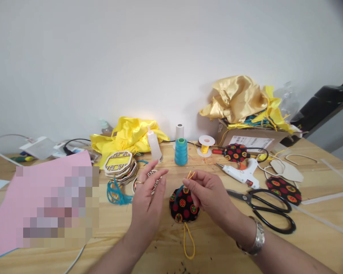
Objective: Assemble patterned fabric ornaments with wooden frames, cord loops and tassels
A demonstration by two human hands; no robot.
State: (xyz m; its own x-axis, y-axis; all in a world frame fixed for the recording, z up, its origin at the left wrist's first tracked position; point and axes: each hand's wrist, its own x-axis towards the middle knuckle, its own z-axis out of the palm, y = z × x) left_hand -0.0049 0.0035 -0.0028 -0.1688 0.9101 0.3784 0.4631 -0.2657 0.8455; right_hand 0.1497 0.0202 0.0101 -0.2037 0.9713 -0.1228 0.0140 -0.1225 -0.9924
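Observation:
A black fabric piece (180, 207) with red and orange round motifs, shaped like a small rounded pouch, is in front of me. From its lower end a loop of yellow cord (189, 243) lies on the table. My right hand (207, 192) is closed in a pinch at its upper edge, with two yellow cord ends (191, 174) sticking up from the fingertips. Beside those fingers a teal strand (178, 193) crosses the fabric. My left hand (148, 198) is raised to the left, fingers apart and holding nothing; behind it a wooden lattice piece (154, 178) is partly hidden.
Large black-handled scissors (271, 207) and a white glue gun (244, 173) lie on the right. Further back are a teal thread spool (181, 152), a yellow cord spool (206, 146) and a box of fabric (246, 139). Lattice pieces (118, 161) are stacked left, near teal tassels (117, 193).

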